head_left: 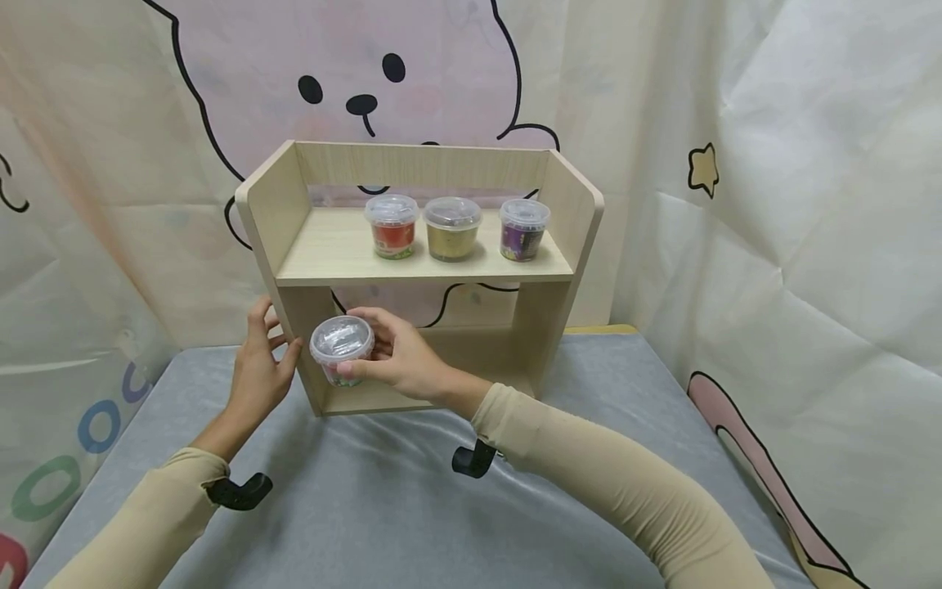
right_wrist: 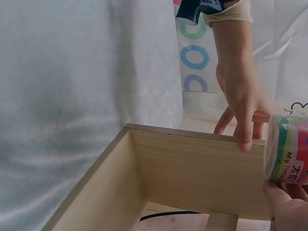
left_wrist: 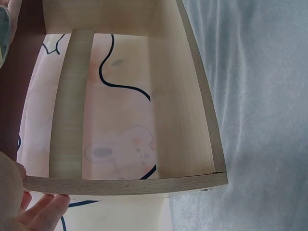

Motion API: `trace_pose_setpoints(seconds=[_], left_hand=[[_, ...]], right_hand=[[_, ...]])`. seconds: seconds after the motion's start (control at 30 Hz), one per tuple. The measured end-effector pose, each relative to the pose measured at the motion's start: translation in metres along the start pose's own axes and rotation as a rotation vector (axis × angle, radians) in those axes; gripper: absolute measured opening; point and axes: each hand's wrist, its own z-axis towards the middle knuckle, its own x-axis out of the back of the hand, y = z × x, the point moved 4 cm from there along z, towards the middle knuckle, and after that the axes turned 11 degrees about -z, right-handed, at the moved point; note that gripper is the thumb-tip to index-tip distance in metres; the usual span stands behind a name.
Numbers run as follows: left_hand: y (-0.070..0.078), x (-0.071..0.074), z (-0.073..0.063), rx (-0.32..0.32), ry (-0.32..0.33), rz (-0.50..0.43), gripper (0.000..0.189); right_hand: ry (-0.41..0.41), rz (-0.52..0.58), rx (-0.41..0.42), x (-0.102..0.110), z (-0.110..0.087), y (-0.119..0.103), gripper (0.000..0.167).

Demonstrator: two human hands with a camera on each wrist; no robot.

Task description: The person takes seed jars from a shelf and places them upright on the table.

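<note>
My right hand (head_left: 393,352) holds a small clear plastic tub with a domed lid (head_left: 342,339), thumb in front and fingers round its far side. In the right wrist view the tub's label (right_wrist: 293,151) is red, yellow and green with printed lettering. The tub is at the lower left opening of a two-tier light wooden shelf (head_left: 427,270). My left hand (head_left: 261,368) grips the shelf's left side panel, with the thumb over the front edge (right_wrist: 245,139) and the fingers along the outside. In the left wrist view its fingertips (left_wrist: 50,211) touch that panel.
Three similar lidded tubs stand on the upper tier: a red one (head_left: 393,229), a yellow one (head_left: 452,231) and a purple one (head_left: 523,231). A grey-blue cloth (head_left: 412,507) covers the table. A printed curtain (head_left: 625,98) hangs behind and at both sides.
</note>
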Motion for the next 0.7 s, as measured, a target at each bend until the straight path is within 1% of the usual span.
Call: trace_pose_setpoints(seconds=[0.13,0.33,0.6,0.7], left_hand=[[0.000,0.000,0.000,-0.001,0.002,-0.007,0.077],[0.000,0.000,0.000,-0.007,0.000,-0.007,0.077],[-0.001,0.000,0.000,0.004,-0.004,0.003,0.078],[-0.001,0.000,0.000,0.007,-0.004,0.006,0.078]], right_hand=[[0.005,0.000,-0.002,-0.002,0.000,0.004,0.069],[0.007,0.003,-0.037,-0.006,-0.001,0.014,0.069],[0.011,-0.011,-0.059,-0.011,-0.002,0.029,0.069],[0.013,-0.001,-0.065,-0.014,-0.003,0.035,0.070]])
